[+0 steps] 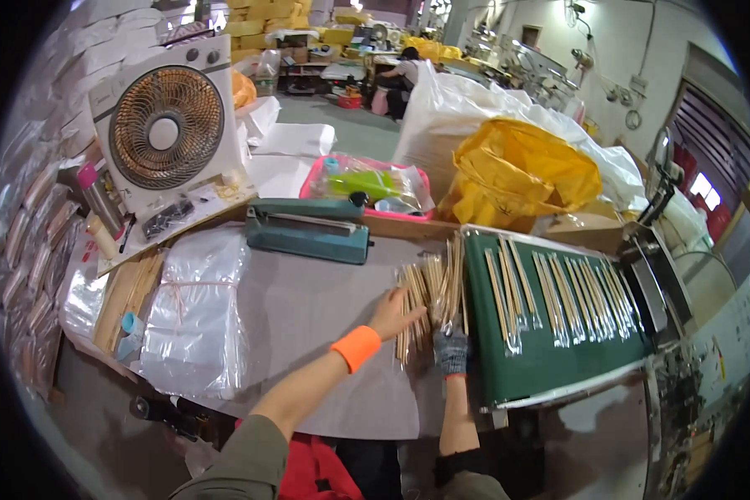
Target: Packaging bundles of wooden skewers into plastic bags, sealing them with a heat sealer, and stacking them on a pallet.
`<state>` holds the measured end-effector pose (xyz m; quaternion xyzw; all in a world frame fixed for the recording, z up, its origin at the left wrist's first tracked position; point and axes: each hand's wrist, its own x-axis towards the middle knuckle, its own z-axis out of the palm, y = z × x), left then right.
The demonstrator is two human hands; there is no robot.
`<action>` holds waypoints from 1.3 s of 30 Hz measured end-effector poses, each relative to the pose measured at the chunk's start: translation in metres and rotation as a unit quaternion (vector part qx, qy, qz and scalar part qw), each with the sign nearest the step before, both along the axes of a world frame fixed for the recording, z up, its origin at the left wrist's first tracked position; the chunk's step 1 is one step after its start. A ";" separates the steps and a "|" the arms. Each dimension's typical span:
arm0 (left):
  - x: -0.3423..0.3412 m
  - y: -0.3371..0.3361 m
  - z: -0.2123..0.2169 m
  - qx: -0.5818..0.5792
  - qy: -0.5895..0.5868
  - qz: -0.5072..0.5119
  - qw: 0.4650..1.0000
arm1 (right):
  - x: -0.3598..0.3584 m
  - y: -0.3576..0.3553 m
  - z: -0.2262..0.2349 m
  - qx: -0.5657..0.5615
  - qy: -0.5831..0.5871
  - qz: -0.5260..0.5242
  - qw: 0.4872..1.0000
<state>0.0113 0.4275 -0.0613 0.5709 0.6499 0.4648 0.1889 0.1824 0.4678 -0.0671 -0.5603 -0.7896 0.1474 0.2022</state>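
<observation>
Wrapped chopsticks [431,279] in clear sleeves are gathered in a dense bunch at the table's right side, against the green conveyor belt. My left hand [394,313], bare with an orange wristband [356,348], closes round the bunch's left side, its thumb across the sticks. At the bunch's lower end is my right hand [451,352] in a grey knitted glove. Its fingers are partly hidden and look closed on the sleeve ends. More sleeved chopsticks [562,292] lie spaced in a row on the green conveyor belt [541,371].
A teal bag sealer [308,233] stands at the table's back, near a pink tray [366,171]. Flat clear bags [193,321] lie tied at left, below a box fan [166,125]. Behind the belt sits an open yellow sack [516,175]. Another person [401,75] sits far off.
</observation>
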 end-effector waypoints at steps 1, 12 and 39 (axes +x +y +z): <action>0.004 0.001 -0.001 -0.008 -0.022 0.029 0.999 | -0.011 -0.022 0.022 0.003 0.000 0.006 1.000; 0.009 -0.156 0.016 0.034 0.002 0.225 0.974 | -0.010 -0.139 0.041 0.027 0.115 0.332 0.936; -0.059 -0.235 0.006 0.020 0.058 0.249 0.966 | -0.115 -0.177 0.018 0.101 0.036 0.268 0.957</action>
